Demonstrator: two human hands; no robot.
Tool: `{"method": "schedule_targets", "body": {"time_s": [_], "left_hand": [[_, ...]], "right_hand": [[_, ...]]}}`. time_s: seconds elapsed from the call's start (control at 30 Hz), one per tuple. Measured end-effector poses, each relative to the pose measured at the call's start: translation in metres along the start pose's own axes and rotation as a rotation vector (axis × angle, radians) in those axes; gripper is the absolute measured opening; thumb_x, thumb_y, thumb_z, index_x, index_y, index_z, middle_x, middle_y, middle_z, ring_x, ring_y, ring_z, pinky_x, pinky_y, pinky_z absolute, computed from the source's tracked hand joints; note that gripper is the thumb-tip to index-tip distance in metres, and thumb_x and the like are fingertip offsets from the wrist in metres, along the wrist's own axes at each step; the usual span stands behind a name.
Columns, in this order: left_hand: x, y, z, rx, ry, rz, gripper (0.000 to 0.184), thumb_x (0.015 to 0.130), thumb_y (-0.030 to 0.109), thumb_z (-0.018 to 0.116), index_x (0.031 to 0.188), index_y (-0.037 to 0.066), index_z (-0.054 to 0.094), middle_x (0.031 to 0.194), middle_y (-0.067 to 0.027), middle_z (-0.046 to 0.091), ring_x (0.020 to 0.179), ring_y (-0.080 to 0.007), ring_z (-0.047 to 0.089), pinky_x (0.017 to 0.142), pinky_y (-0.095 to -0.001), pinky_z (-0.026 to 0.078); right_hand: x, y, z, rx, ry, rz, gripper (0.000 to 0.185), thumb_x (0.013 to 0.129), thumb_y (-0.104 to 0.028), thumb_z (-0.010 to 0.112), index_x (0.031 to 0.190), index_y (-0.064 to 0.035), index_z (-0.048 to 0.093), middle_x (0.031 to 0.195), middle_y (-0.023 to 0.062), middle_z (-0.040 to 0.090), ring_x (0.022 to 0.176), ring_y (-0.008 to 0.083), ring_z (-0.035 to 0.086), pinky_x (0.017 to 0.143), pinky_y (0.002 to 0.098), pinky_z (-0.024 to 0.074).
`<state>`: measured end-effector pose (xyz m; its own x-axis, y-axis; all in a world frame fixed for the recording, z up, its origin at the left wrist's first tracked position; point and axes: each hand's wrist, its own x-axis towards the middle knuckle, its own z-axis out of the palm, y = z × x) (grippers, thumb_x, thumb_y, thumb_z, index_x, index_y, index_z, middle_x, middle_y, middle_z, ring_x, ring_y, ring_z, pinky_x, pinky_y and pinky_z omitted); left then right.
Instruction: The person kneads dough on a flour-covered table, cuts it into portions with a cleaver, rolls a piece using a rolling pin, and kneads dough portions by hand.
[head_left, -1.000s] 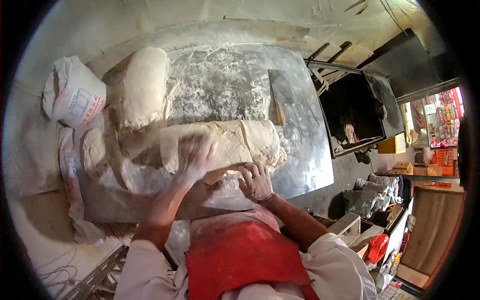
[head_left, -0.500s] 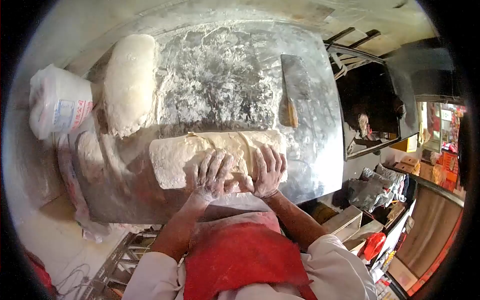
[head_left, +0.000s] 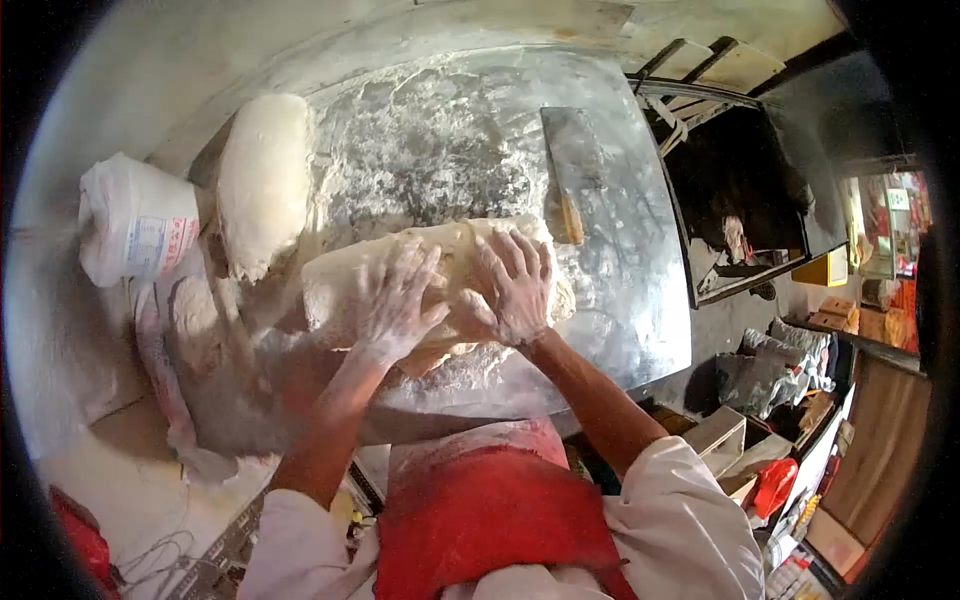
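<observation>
A thick roll of pale dough [head_left: 335,290] lies crosswise on the floured metal worktop [head_left: 625,290], close to its front edge. Flat on the dough's left-middle part rests my left hand [head_left: 398,305], fingers stretched out and away from me. My right hand [head_left: 515,285] presses on the right part, its fingers spread and the thumb pointing left. Both hands are dusted with flour and hold nothing. The underside of the roll is hidden, though a ragged fold shows beneath my palms.
A second long dough mass [head_left: 262,185] lies at the back left, beside a white bucket in plastic [head_left: 140,220]. A wide scraper with a wooden handle [head_left: 572,215] lies right of the dough. Farther right are a dark open cabinet [head_left: 735,180] and wooden boxes [head_left: 715,440].
Both hands have moved forward, away from my body, and flattened from a curled grip. The dough roll has shifted forward with them, its right end farther back. The view has tilted slightly.
</observation>
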<state>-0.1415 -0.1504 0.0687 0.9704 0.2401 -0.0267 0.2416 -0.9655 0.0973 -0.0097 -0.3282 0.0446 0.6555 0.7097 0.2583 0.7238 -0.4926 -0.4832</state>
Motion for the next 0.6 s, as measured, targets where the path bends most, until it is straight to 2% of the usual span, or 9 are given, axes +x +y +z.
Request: {"method": "schedule_targets", "body": {"time_s": [0.07, 0.17, 0.2, 0.33, 0.4, 0.43, 0.47, 0.5, 0.6], "left_hand": [[-0.028, -0.027, -0.006, -0.024, 0.026, -0.031, 0.072, 0.092, 0.051, 0.058, 0.152, 0.015, 0.042, 0.160, -0.0064, 0.034, 0.150, -0.0341, 0.025, 0.120, -0.0618, 0.014], [-0.060, -0.063, 0.033, 0.055, 0.365, -0.118, 0.063, 0.091, 0.046, 0.059, 0.145, 0.014, 0.053, 0.156, -0.0087, 0.040, 0.146, -0.0357, 0.033, 0.118, -0.0636, 0.017], [-0.055, -0.068, 0.042, 0.054, 0.369, -0.130, 0.063, 0.091, 0.046, 0.059, 0.145, 0.014, 0.053, 0.156, -0.0087, 0.040, 0.146, -0.0357, 0.033, 0.118, -0.0636, 0.017], [-0.062, -0.061, 0.032, 0.070, 0.201, -0.208, 0.077, 0.091, 0.049, 0.058, 0.154, 0.010, 0.037, 0.161, -0.0126, 0.030, 0.150, -0.0369, 0.023, 0.120, -0.0632, 0.010], [-0.059, -0.046, 0.022, 0.047, 0.045, -0.270, 0.090, 0.089, 0.059, 0.061, 0.158, 0.012, 0.028, 0.164, -0.0130, 0.024, 0.152, -0.0361, 0.020, 0.121, -0.0637, 0.004], [-0.062, -0.044, 0.047, 0.004, 0.144, -0.189, 0.098, 0.088, 0.069, 0.056, 0.160, 0.013, 0.020, 0.166, -0.0125, 0.019, 0.153, -0.0342, 0.015, 0.121, -0.0633, -0.003], [-0.050, -0.028, 0.054, 0.023, 0.438, 0.002, 0.097, 0.090, 0.074, 0.047, 0.161, 0.014, 0.018, 0.167, -0.0121, 0.017, 0.154, -0.0316, 0.011, 0.121, -0.0627, -0.007], [-0.052, -0.011, 0.038, 0.048, 0.200, 0.052, 0.085, 0.090, 0.067, 0.050, 0.158, 0.019, 0.031, 0.167, -0.0089, 0.017, 0.155, -0.0298, 0.011, 0.122, -0.0615, -0.004], [-0.033, 0.009, 0.056, -0.071, -0.032, 0.095, 0.088, 0.088, 0.060, 0.054, 0.159, 0.015, 0.029, 0.167, -0.0096, 0.019, 0.154, -0.0317, 0.015, 0.121, -0.0636, 0.008]], "right_hand": [[-0.010, -0.001, -0.001, -0.044, -0.085, -0.047, 0.076, 0.088, -0.071, 0.053, 0.149, -0.0253, 0.048, 0.152, 0.0142, 0.043, 0.140, 0.0370, 0.036, 0.116, 0.0627, 0.0162], [-0.018, 0.012, 0.029, -0.029, 0.079, -0.134, 0.076, 0.087, -0.072, 0.053, 0.148, -0.0281, 0.049, 0.152, 0.0108, 0.043, 0.140, 0.0349, 0.037, 0.117, 0.0607, 0.0154], [-0.019, 0.017, 0.036, -0.064, 0.129, -0.180, 0.077, 0.085, -0.072, 0.056, 0.148, -0.0278, 0.050, 0.152, 0.0109, 0.044, 0.139, 0.0362, 0.038, 0.117, 0.0604, 0.0172], [-0.025, 0.023, 0.037, -0.080, 0.069, -0.161, 0.084, 0.082, -0.074, 0.058, 0.151, -0.0257, 0.045, 0.156, 0.0113, 0.039, 0.143, 0.0371, 0.033, 0.118, 0.0616, 0.0163], [-0.018, 0.007, 0.016, -0.044, -0.031, -0.098, 0.087, 0.086, -0.077, 0.050, 0.154, -0.0258, 0.039, 0.159, 0.0111, 0.034, 0.146, 0.0360, 0.029, 0.121, 0.0618, 0.0105], [-0.018, 0.000, 0.016, -0.047, -0.027, -0.134, 0.086, 0.088, -0.079, 0.044, 0.156, -0.0262, 0.036, 0.161, 0.0106, 0.032, 0.148, 0.0345, 0.028, 0.122, 0.0614, 0.0068], [-0.018, -0.010, 0.021, -0.050, -0.028, -0.166, 0.086, 0.090, -0.080, 0.038, 0.157, -0.0266, 0.033, 0.162, 0.0101, 0.030, 0.149, 0.0331, 0.026, 0.123, 0.0610, 0.0031], [-0.018, -0.022, 0.028, 0.023, -0.034, -0.244, 0.083, 0.093, -0.080, 0.027, 0.157, -0.0276, 0.031, 0.163, 0.0095, 0.029, 0.150, 0.0306, 0.025, 0.123, 0.0608, -0.0002], [-0.002, -0.053, 0.038, -0.057, -0.118, -0.252, 0.067, 0.094, -0.068, 0.044, 0.146, -0.0271, 0.053, 0.156, 0.0118, 0.042, 0.142, 0.0337, 0.041, 0.119, 0.0614, 0.0158]]}}
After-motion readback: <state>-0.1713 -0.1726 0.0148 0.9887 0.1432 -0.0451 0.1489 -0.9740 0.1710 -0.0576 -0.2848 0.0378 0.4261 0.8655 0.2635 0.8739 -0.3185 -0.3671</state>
